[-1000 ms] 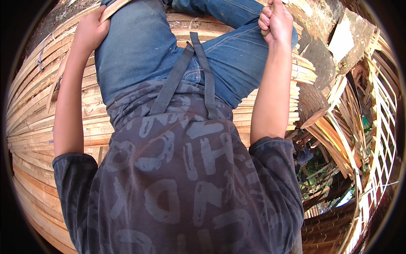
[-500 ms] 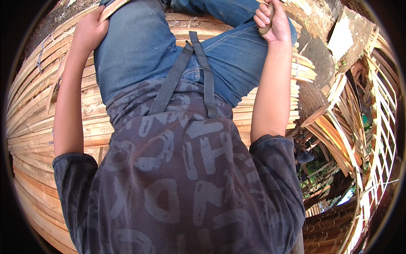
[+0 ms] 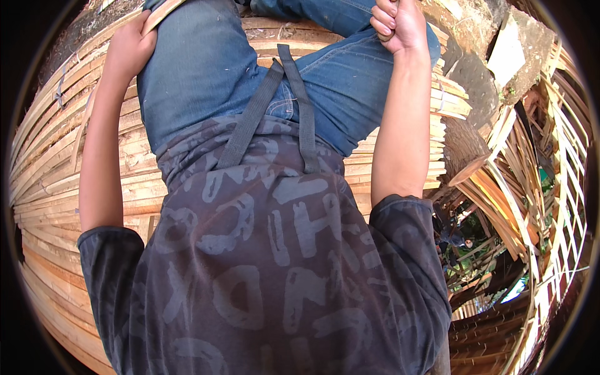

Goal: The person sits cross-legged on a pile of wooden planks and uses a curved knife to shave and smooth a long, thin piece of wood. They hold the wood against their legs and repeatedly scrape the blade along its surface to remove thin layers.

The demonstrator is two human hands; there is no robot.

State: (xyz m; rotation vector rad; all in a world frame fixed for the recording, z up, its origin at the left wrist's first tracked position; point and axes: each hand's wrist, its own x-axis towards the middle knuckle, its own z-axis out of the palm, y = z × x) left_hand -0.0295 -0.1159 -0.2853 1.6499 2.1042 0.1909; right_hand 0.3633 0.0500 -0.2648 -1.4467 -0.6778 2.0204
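My left hand [image 3: 131, 45] is closed round a pale split strip of wood or bamboo [image 3: 164, 12] at the far left, beside my jeans-covered thigh. That strip runs out past the top edge of the view. At the far right, above my other knee, my right hand [image 3: 405, 26] is curled into a grip on a rounded wooden handle. Most of the handle is hidden behind the fingers, and whatever it belongs to lies beyond the top edge. Under my legs are layered bundles of pale slats [image 3: 50, 206].
Rocks [image 3: 469, 81] lie to the right of my knee, with a cut log end [image 3: 469, 170] below them. Farther right stand loose strips [image 3: 500, 206] and an open lattice of woven strips [image 3: 565, 187]. Two dark straps [image 3: 253, 115] hang at my waist.
My right hand has shifted a little farther away and turned, so the handle's rounded end is now mostly hidden. My left hand and its strip have barely moved.
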